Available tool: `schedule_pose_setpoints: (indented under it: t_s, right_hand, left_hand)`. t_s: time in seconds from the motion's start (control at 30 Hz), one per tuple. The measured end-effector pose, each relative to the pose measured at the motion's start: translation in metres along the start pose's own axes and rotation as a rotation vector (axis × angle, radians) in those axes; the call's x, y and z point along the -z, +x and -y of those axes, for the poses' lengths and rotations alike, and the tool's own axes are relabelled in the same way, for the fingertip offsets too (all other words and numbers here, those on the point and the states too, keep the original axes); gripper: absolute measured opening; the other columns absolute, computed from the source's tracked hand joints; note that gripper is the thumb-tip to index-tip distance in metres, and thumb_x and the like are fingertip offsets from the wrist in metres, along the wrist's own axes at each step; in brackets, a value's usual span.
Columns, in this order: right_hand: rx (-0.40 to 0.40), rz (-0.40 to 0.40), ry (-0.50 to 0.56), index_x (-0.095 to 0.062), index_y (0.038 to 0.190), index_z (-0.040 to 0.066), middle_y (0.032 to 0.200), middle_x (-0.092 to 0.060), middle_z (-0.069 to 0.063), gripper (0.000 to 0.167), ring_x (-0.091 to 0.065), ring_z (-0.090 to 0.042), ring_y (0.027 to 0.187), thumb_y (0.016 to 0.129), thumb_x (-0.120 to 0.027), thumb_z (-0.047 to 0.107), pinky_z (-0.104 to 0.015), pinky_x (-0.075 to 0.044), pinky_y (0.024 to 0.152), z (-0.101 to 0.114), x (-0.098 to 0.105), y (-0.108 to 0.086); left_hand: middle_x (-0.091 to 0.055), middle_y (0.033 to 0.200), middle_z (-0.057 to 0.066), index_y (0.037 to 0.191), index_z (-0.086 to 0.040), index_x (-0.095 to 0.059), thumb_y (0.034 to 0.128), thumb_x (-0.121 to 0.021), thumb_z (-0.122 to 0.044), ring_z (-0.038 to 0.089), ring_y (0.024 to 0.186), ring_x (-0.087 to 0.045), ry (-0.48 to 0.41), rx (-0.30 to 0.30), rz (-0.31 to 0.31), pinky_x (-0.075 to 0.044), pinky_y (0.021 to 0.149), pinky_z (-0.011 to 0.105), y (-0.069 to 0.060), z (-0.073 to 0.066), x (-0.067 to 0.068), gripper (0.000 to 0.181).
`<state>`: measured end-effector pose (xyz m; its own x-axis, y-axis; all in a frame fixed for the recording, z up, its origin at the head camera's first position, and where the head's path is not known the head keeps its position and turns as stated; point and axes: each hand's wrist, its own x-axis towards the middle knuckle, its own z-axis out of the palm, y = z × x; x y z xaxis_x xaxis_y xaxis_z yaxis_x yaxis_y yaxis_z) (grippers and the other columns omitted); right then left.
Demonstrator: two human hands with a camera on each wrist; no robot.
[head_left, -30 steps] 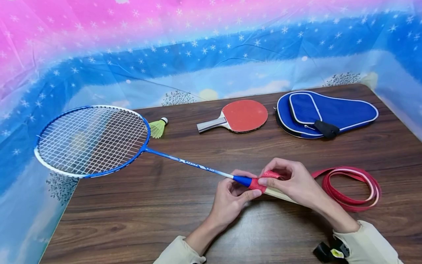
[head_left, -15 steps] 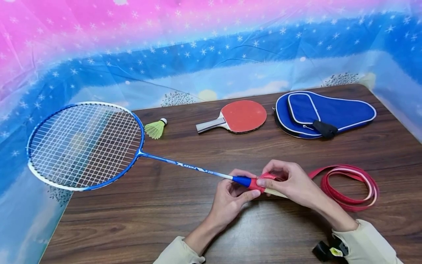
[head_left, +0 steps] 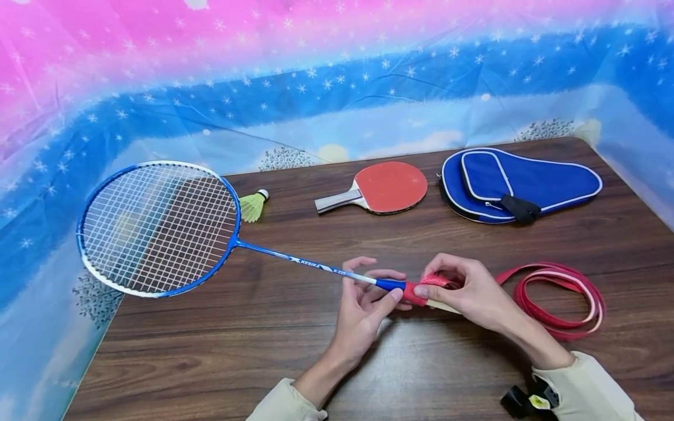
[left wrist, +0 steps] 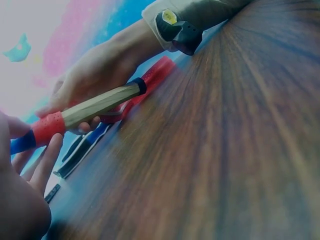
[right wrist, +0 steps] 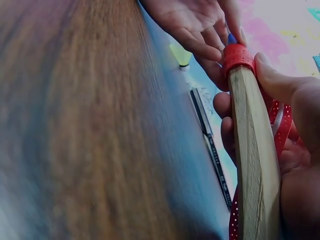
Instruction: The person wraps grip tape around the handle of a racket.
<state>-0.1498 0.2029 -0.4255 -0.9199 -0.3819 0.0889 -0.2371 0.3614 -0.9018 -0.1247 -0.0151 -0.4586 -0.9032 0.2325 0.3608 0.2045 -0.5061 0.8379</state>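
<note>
A blue-and-white badminton racket (head_left: 316,266) points left, its strung head raised over the table. My left hand (head_left: 358,321) holds it at the blue cone, thumb on top and the other fingers spread loosely behind. Just right of the cone, red perforated grip tape (left wrist: 49,128) is wrapped round the handle's upper end. The rest of the wooden handle (right wrist: 252,150) is bare, with a dark band near its butt in the left wrist view. My right hand (head_left: 474,292) pinches the tape beside the wrap, fingers behind the handle. The tape's loose length lies as a coil (head_left: 568,333) at right.
A yellow-green shuttlecock (head_left: 253,207) lies by the racket head. Behind the hands are a red table-tennis bat (head_left: 392,186) and a blue zipped bat case (head_left: 547,178). All lie on the dark wooden table (head_left: 210,351), backed by a printed cloth (head_left: 368,88).
The racket head swung left and down, then back to the right. My left fingers have loosened and spread, and the left thumb has moved from the red wrap toward the blue cone.
</note>
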Motion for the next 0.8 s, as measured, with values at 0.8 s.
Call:
schedule_pose_setpoints:
  t_s: [0.8]
  right_hand:
    - [0.013,0.065,0.068,-0.066,0.103,0.018,0.094,-0.069,-0.003,0.015,-0.061,-0.024,0.076,0.091,-0.072,0.024,-0.03,-0.048,0.063,-0.021,-0.002,0.007]
  left_hand:
    - [-0.049,0.121,0.04,0.116,0.009,-0.031,0.097,-0.053,0.007,0.059,0.091,-0.06,-0.027,0.044,0.049,-0.055,0.079,0.055,-0.001,0.006,0.022,0.03]
